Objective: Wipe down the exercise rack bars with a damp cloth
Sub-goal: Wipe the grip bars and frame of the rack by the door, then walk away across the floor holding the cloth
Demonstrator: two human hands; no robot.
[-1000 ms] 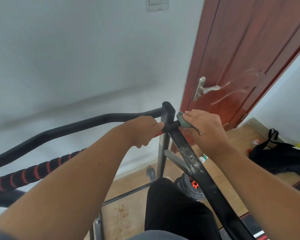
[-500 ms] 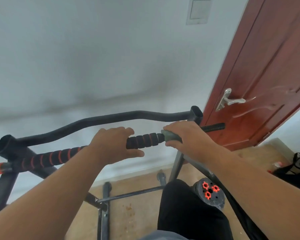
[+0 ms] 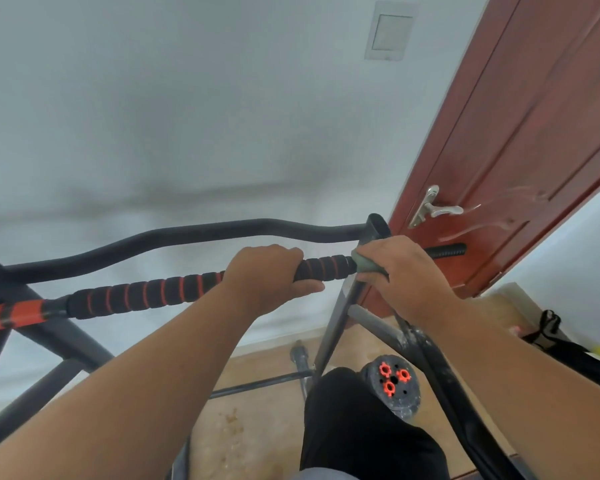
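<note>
Head view: left hand (image 3: 267,277) clenched round padded bar (image 3: 146,294), black foam with orange rings; right hand (image 3: 400,271) grasping grey-green cloth (image 3: 364,265) wrapped on same bar, just beside rack upright (image 3: 378,225); cloth mostly hidden under fingers.

Judgement: cloth soft, light, limp when damp, best bunched in palm; foam sleeve squashy, grippy, likely drags on cloth; steel frame stiff, heavy, steady enough to brace on.

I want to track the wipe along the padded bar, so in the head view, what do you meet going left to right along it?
Orange taped section → black foam grip with orange rings → left hand → short foam stretch → green cloth under the right hand → bare ribbed bar end.
</note>
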